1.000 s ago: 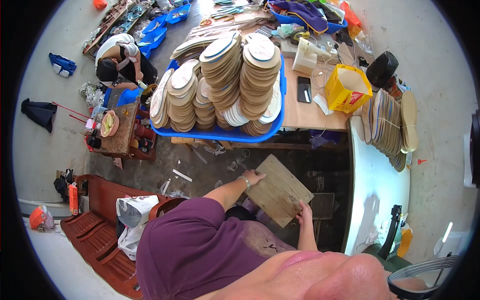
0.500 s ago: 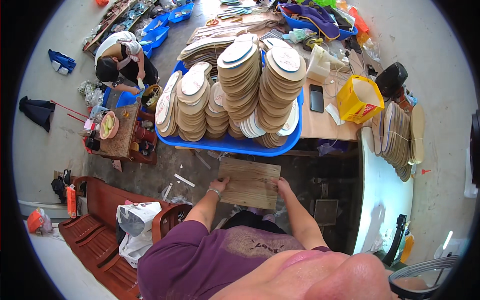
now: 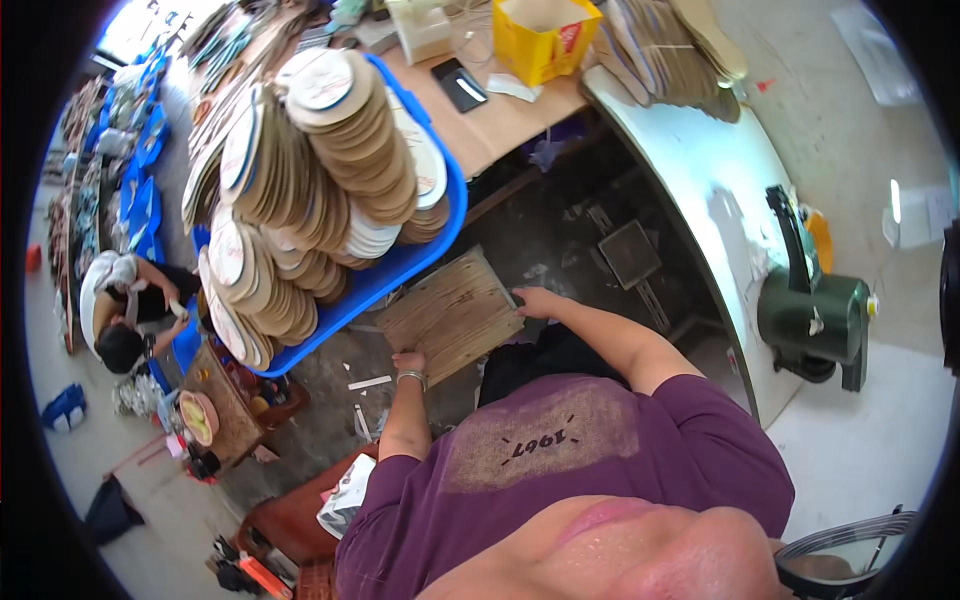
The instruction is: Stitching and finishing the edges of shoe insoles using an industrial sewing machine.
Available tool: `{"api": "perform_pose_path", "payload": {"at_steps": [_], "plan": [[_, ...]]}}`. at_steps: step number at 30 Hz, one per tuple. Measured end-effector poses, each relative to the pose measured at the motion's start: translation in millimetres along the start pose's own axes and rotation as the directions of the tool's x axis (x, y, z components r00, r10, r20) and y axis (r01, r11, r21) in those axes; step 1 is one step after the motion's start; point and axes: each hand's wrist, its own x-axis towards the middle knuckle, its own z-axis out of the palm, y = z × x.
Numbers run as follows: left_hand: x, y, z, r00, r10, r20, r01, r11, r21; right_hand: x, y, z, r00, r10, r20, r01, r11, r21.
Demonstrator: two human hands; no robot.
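Work table [image 3: 490,130]: is carrying blue tray [image 3: 455,205], phone [image 3: 459,84], yellow box [image 3: 545,45].
Dark floor [image 3: 310,445]: white strips [image 3: 370,383] are lying scattered.
Side table [image 3: 232,412]: pink bowl [image 3: 198,417] is sitting.

Purple T-shirt [image 3: 665,465] — tan chest print [image 3: 540,435] — 1 bracelet [image 3: 412,376].
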Motion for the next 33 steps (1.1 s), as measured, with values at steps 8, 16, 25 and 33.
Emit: {"api": "perform_pose_path", "payload": {"at_steps": [8, 16, 25, 33], "plan": [[-86, 62, 29, 0.824, 0.564, 0.053, -0.549, 0.774, 0.316, -135, 86, -34, 0.969, 0.162, 0.187, -0.132, 0.978, -0.164], [-195, 244, 93, 0.550, 0.834, 0.045, -0.835, 0.549, 0.040, -200, 155, -119, 0.960, 0.042, -0.276, -0.020, 0.996, 0.082], [-315, 475, 116, 0.186, 0.982, -0.026, -0.971, 0.180, -0.158, -225, 233, -321, 0.576, 0.206, -0.791, 0.433, 0.744, 0.509], [-342, 602, 83, 0.152, 0.988, -0.041, -0.937, 0.131, -0.324, -246, 215, -522, 0.312, 0.388, -0.867, 0.753, 0.456, 0.475]]}}
